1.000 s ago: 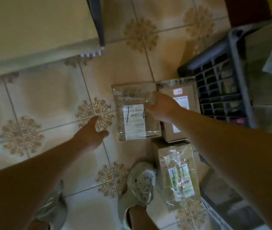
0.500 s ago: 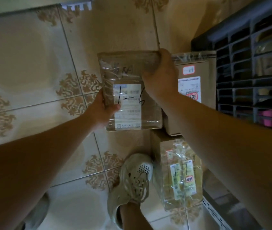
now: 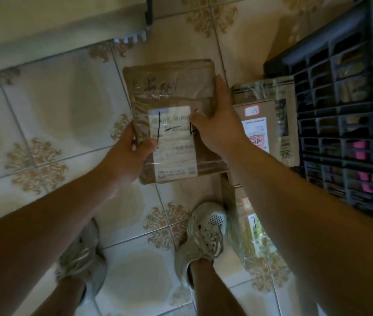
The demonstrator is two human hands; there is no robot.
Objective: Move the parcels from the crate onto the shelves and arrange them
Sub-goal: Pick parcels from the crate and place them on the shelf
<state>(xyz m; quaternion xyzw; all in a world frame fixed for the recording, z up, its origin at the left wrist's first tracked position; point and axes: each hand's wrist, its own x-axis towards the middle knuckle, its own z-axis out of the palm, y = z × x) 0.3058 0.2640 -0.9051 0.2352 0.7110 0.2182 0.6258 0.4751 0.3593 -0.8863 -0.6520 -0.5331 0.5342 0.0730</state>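
Three parcels show, one crate, two hands, two shoes. The held parcel (image 3: 174, 92) is a flat brown rectangle under glossy tape, with a white label (image 3: 173, 144) inked in black strokes; it hangs above the patterned tile floor (image 3: 51, 106) at mid-view. The left hand (image 3: 126, 156) takes its 7 o'clock edge, thumb curled over the label's side. The right hand (image 3: 219, 128) clasps its 3 o'clock edge, thumb on the label, fingers round the side; each grip is closed firmly on it. At 3 o'clock from it a taped cardboard box (image 3: 263, 124) lies just beside the dark gridded plastic crate (image 3: 340, 110); at 5 o'clock a crinkly clear-wrapped pack (image 3: 256, 236) lies beside a pale perforated shoe (image 3: 203, 231); a pale shelf (image 3: 55, 23) sits at 11 o'clock.
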